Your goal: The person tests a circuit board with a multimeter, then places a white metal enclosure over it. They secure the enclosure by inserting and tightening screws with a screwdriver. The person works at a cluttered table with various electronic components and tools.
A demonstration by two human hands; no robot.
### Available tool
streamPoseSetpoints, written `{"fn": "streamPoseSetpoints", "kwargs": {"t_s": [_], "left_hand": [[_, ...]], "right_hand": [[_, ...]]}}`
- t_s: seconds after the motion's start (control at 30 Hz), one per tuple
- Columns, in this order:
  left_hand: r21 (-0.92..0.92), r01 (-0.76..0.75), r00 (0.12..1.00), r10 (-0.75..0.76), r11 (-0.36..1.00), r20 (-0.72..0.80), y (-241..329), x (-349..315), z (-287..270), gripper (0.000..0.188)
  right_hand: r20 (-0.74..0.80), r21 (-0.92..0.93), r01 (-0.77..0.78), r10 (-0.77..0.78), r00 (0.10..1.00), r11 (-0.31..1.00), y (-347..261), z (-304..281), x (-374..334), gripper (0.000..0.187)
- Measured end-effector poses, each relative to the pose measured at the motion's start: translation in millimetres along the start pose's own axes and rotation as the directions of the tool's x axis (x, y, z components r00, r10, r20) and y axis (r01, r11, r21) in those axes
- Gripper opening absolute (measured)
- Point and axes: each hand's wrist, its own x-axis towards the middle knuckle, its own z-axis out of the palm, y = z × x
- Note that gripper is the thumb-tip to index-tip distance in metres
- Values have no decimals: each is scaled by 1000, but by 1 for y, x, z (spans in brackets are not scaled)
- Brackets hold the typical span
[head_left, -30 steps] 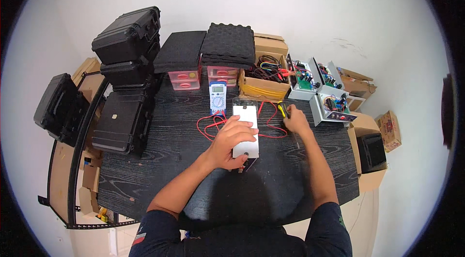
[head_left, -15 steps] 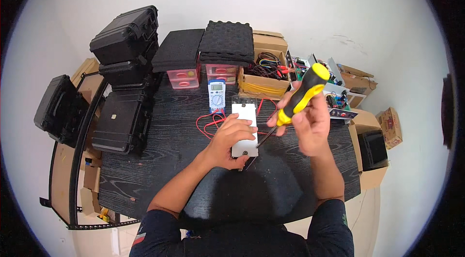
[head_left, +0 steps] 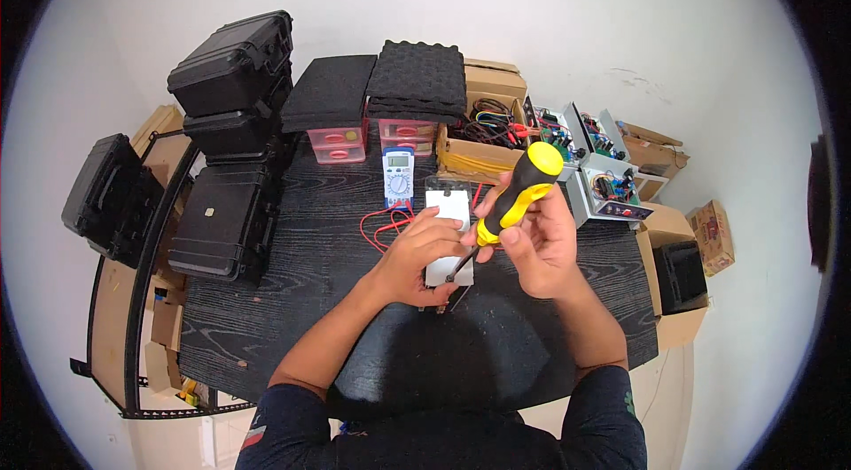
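Observation:
A white rectangular plate (head_left: 449, 202) with a screw near its far end lies in front of me on the table, over a dark part that shows at its edges. My left hand (head_left: 415, 259) grips the plate, fingers across its face and thumb at its near end. A yellow-and-black screwdriver (head_left: 519, 195) is wrapped in the fingers of my right hand (head_left: 542, 248), held at a slant. Its shaft runs down left to the plate's near end, where the tip meets the screw spot. Beyond the plate lies a blue-and-white multimeter (head_left: 399, 179) with red leads (head_left: 372, 226).
Black hard cases (head_left: 226, 213) are stacked at the left. Black foam sheets (head_left: 415, 80) top pink drawer boxes (head_left: 337, 142) at the back. A cardboard box (head_left: 479, 155) holds cables. Opened electronic units (head_left: 612, 191) stand back right, by a carton (head_left: 669, 248) beyond the table's edge.
My right hand has moved left with the screwdriver, whose tip has shifted from the plate's right edge to the screw at its near end. My left hand keeps its grip.

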Motion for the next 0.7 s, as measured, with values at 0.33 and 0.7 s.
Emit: {"fn": "streamPoseSetpoints", "kwargs": {"t_s": [0.33, 0.7], "left_hand": [[3, -5, 1000, 5, 1000, 3, 2, 3, -2, 61], [15, -59, 997, 60, 998, -39, 8, 13, -3, 54]], "right_hand": [[-9, 22, -161, 161, 987, 987, -3, 1, 13, 34], [-80, 219, -258, 280, 957, 941, 4, 14, 14, 57]]}}
